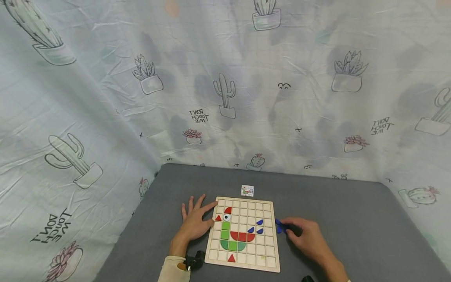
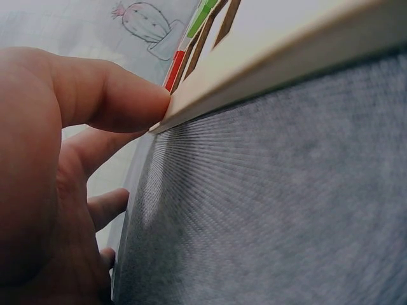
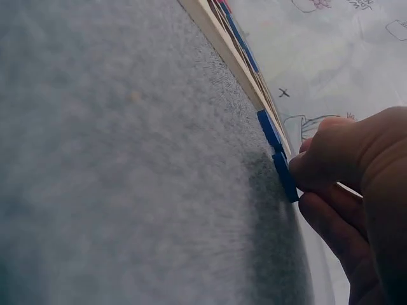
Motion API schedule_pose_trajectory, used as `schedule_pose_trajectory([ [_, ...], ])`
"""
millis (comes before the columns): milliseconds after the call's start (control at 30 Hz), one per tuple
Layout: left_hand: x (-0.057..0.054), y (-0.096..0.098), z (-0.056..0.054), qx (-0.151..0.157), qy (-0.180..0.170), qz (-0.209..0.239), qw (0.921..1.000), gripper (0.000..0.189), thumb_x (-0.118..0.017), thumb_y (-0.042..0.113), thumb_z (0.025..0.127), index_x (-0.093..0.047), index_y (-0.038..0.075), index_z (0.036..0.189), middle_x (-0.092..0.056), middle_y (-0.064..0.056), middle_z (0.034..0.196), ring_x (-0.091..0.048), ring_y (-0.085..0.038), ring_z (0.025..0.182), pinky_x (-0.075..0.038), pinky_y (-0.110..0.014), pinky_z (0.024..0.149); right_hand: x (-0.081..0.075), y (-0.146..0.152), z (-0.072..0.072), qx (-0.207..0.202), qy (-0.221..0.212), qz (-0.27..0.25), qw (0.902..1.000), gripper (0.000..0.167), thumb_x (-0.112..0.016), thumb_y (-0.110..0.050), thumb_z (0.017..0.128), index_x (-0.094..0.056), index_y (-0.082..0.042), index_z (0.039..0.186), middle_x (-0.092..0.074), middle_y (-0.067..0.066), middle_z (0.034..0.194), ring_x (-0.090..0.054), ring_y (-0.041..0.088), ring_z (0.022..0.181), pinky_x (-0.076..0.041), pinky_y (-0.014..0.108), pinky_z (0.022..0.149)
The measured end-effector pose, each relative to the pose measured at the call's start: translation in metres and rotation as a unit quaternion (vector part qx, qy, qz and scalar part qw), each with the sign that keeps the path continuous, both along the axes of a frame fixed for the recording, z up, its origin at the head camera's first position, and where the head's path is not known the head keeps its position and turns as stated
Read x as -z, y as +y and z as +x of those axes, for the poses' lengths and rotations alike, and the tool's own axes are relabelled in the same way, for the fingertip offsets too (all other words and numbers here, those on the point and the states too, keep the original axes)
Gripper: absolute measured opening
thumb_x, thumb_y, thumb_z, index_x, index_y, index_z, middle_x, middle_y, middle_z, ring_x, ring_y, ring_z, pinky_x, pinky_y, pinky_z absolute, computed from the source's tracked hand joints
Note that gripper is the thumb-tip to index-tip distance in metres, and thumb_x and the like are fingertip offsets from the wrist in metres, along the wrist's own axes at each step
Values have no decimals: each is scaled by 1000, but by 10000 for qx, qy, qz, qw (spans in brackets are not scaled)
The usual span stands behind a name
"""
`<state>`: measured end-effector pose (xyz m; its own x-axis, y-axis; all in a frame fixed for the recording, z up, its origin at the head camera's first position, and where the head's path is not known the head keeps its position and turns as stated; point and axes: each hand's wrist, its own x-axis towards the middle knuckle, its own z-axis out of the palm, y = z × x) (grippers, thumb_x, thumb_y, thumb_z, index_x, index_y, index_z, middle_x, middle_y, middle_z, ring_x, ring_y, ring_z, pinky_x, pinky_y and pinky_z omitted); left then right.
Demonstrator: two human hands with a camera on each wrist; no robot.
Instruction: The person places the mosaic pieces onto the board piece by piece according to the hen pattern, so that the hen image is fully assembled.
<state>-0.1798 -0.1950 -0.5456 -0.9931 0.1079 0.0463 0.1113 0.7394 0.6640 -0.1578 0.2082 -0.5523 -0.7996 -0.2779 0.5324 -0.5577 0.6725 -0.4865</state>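
The wooden grid board (image 1: pixel 265 250) lies on the grey table, bearing red, green and blue pieces and a round eye piece (image 1: pixel 227 217). Along its left side my left hand (image 1: pixel 193 223) is spread out, thumb and index fingertip touching the edge of the board (image 2: pixel 254 70). At the right edge, my right hand (image 1: pixel 308 237) pinches at a small blue half-circle piece (image 3: pixel 285 181), thumb against it. Another blue piece (image 3: pixel 269 129) lies beside that one, close to the board. The fingertips partly hide these pieces.
A small picture card (image 1: pixel 247 190) lies beyond the board's top edge. Three blue half-circles, one of them a half-circle piece (image 1: pixel 259 222), sit on the board's right part. A patterned curtain (image 1: pixel 260 98) hangs behind the grey table (image 1: pixel 352 219).
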Motion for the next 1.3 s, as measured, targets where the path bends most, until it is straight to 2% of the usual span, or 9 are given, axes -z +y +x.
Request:
schedule_pose_trajectory([
  [100, 0, 0, 0, -5, 5, 3, 10000, 65, -71, 15, 89, -67, 27, 153, -32, -20, 178, -1, -56, 168, 12, -78, 128, -1, 2, 3, 46, 84, -18, 10000, 50, -93, 10, 71, -86, -23, 108, -82, -13, 105, -80, 12, 95, -51, 4, 90],
  [400, 1, 1, -1, 8, 29, -11, 10000, 66, -72, 15, 88, -67, 27, 153, -32, -21, 178, -2, -55, 168, 12, -78, 127, 2, 14, 17, 342, 346, -42, 9988, 52, -93, 13, 65, -86, -21, 104, -83, -10, 99, -79, 10, 91, -52, 5, 88],
  [600, 1, 1, -1, 28, 21, -36, 10000, 65, -71, 16, 89, -67, 26, 153, -32, -21, 178, -1, -55, 168, 13, -77, 128, 2, 20, 30, 637, 205, -58, 9977, 50, -94, 10, 66, -86, -25, 101, -82, -13, 96, -78, 6, 88, -51, 4, 84],
  [767, 0, 0, -1, 25, 40, -45, 10000, 64, -71, 16, 90, -67, 27, 153, -31, -21, 178, -1, -55, 168, 12, -77, 128, 0, 25, 37, 762, 61, -136, 9970, 46, -94, 8, 68, -86, -23, 101, -83, -12, 97, -78, 5, 90, -50, 3, 86],
  [900, 0, 1, 1, 60, -5, 5, 10000, 63, -72, 16, 90, -68, 27, 153, -31, -22, 178, -1, -56, 168, 12, -78, 128, -2, 27, 46, 998, -412, -77, 9941, 43, -95, 3, 71, -86, -25, 102, -82, -14, 98, -77, 2, 92, -53, 7, 85],
  [1033, -1, 1, 2, 94, -25, 45, 9999, 64, -72, 16, 90, -68, 27, 153, -31, -22, 178, -1, -57, 168, 12, -79, 127, -7, 26, 55, 1185, -1135, -14, 9864, 39, -97, -5, 76, -85, -31, 103, -81, -19, 100, -75, -2, 95, -62, 22, 83],
  [1100, -2, 1, 2, 89, -7, 48, 9999, 64, -72, 16, 90, -67, 27, 153, -31, -21, 178, -1, -56, 168, 12, -79, 127, -10, 24, 58, 1139, -1439, -37, 9830, 38, -97, -8, 78, -85, -33, 104, -81, -20, 101, -75, -2, 97, -65, 29, 84],
  [1200, -2, 1, 1, 75, 36, 68, 9999, 64, -72, 16, 90, -68, 26, 152, -32, -21, 178, -1, -57, 168, 12, -79, 127, -14, 22, 58, 983, -1766, -112, 9793, 35, -95, -11, 81, -84, -34, 106, -81, -20, 103, -75, -2, 100, -65, 30, 86],
  [1300, -2, 1, 1, 75, 8, 54, 10000, 64, -71, 16, 90, -68, 27, 153, -31, -21, 178, -1, -56, 168, 13, -78, 127, -14, 20, 55, 867, -1776, -233, 9800, 33, -94, -10, 84, -85, -32, 107, -81, -20, 102, -75, -2, 99, -65, 28, 86],
])
